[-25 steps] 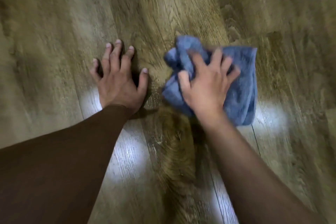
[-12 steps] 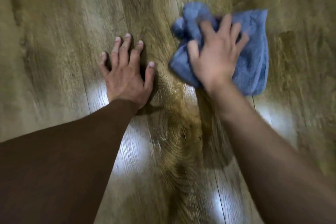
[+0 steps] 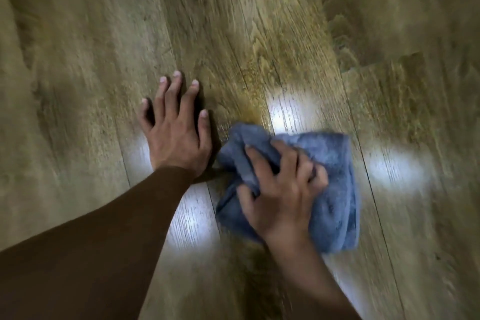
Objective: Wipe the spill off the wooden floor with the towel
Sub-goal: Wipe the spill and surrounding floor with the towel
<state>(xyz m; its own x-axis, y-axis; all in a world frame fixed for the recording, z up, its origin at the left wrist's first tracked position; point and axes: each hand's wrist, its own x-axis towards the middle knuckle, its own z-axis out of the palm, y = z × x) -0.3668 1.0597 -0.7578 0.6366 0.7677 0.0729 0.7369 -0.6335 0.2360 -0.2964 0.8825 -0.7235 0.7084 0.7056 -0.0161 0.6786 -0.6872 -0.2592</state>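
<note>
1. Towel (image 3: 330, 163): a blue, bunched-up cloth lying on the wooden floor (image 3: 259, 34), right of centre and toward the near side of the view. Its left part is gathered into folds; its right part lies flatter.
2. Right hand (image 3: 283, 189) sits on top of the towel, fingers (image 3: 291, 158) curled into the folds and thumb (image 3: 245, 197) dug into the cloth on the left, so it grips the towel and bears down on it. This part of the view is blurred.
3. Spill (image 3: 253, 114): a darker, amber, wet-looking streak on the plank just beyond the towel's far left corner; a similar dark sheen shows on the boards nearer than the towel. Its exact edges cannot be made out.
4. Left hand (image 3: 176, 135) lies flat on the floor just left of the towel, palm down, fingers straight and slightly fanned, the thumb side nearest the cloth. It holds nothing. A dark brown sleeve (image 3: 91, 241) covers the arm to the wrist.
5. Bright patches of reflected light (image 3: 394, 169) lie on the boards around both hands.
</note>
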